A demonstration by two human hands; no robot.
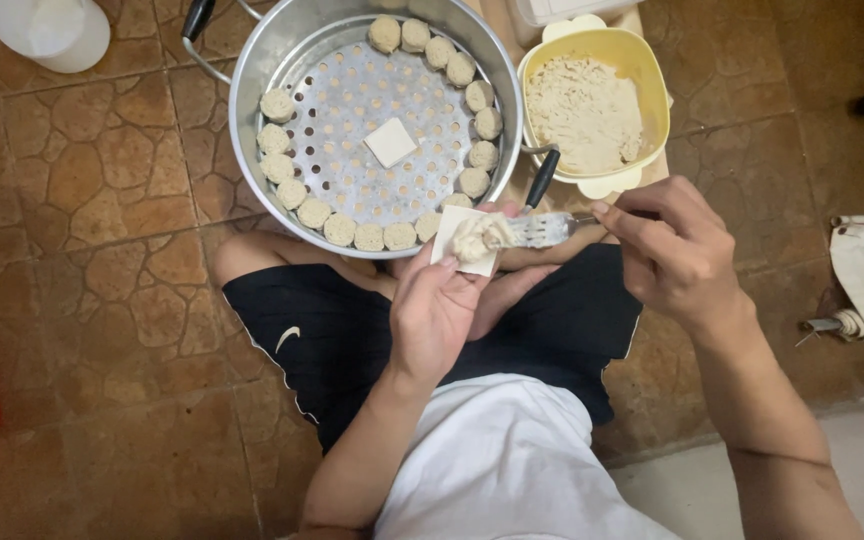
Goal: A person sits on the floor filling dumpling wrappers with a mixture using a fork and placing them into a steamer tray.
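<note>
While the left hand cupped a square dumpling wrapper on its curled fingers, the right hand pinched a fork, its tines pressing a lump of filling onto the sheet. Just beyond the fingertips sat the steamer pot, ringed with finished dumplings, and the yellow bowl of filling. The thin wrapper looked likely to tear under the tines, or the filling could have slid off its unsupported edge.
</note>
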